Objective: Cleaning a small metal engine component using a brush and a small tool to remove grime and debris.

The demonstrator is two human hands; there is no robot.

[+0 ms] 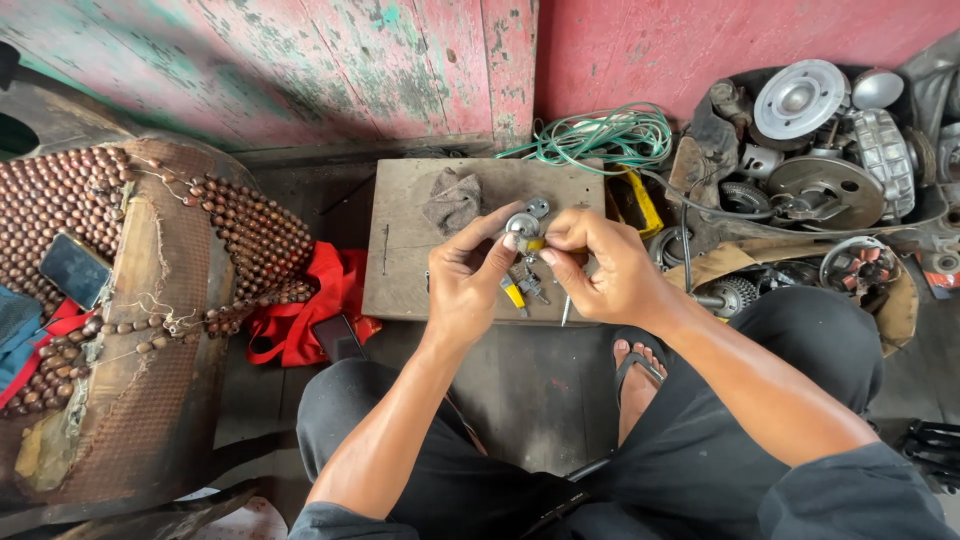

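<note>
I see both hands meeting just above the wooden tabletop [400, 270]. My left hand [465, 285] is curled, its thumb and forefinger pinched on a small round metal part [521, 224], which sits at the fingertips between the two hands. My right hand [610, 270] is curled too, its fingertips closed on a small yellowish piece [537, 244] pressed against the underside of that round part; I cannot tell exactly what the piece is. The two hands nearly touch at the fingertips. Below them on the tabletop lie a yellow-handled tool [514, 293] and some small metal bits. A second round metal disc [538, 207] lies just behind the held part, and a grey rag [452, 200] rests further left. A coil of green wire [600, 135] lies at the far right corner.
</note>
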